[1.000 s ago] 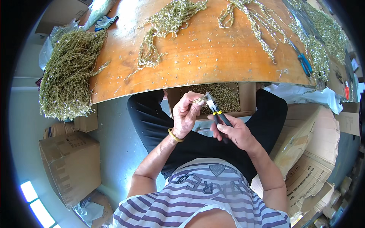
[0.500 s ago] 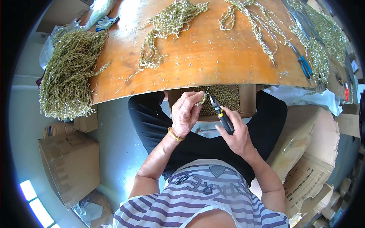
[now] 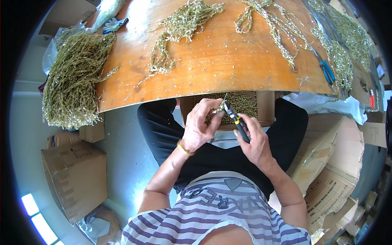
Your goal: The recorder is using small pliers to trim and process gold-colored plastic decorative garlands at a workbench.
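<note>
Over a cardboard box (image 3: 266,107) in my lap, my left hand (image 3: 201,124) pinches a short piece of gold beaded strand (image 3: 220,108), with a thin end poking up past the fingertips. My right hand (image 3: 255,141) grips a pair of black and yellow pliers (image 3: 237,119). The plier tips point up and left and meet the strand at my left fingertips; whether the jaws are closed on it is too small to tell. Loose gold beads (image 3: 243,104) lie in the box below, partly hidden by my hands.
On the wooden table (image 3: 212,61) lie gold strand bundles (image 3: 188,24), with a thick pile (image 3: 77,77) hanging over its left edge. Blue-handled pliers (image 3: 326,71) and a glove (image 3: 114,25) rest there too. Cardboard boxes (image 3: 75,175) stand left; opened cardboard (image 3: 335,155) stands right.
My hands have come closer together. The plier tips moved slightly left and up to the strand, and my left hand shifted a little to the right.
</note>
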The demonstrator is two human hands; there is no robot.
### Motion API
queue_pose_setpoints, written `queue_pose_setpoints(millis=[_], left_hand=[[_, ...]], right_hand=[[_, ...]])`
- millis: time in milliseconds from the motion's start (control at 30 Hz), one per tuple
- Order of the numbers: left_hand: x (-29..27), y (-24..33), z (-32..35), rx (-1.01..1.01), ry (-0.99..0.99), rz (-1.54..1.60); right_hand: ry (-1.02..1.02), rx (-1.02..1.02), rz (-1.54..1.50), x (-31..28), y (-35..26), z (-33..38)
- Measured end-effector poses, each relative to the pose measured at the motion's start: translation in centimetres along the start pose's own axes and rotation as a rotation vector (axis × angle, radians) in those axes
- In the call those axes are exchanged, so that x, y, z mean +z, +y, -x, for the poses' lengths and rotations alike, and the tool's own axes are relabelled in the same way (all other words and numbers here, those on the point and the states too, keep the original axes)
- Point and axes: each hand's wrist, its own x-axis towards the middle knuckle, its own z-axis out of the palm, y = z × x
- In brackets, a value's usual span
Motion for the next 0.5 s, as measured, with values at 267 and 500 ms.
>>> queue_pose_setpoints(millis=[267,500], left_hand=[[-1.9,-1.0,-2.0,-0.364,-0.236,0.558],[-0.4,-1.0,-1.7,-0.322,-0.057,0.735]], right_hand=[[-0.005,-0.253,0.237,-1.5,0.9,-0.7],[0.038,-0.176,0.139,-0.3,0.8,-0.3]])
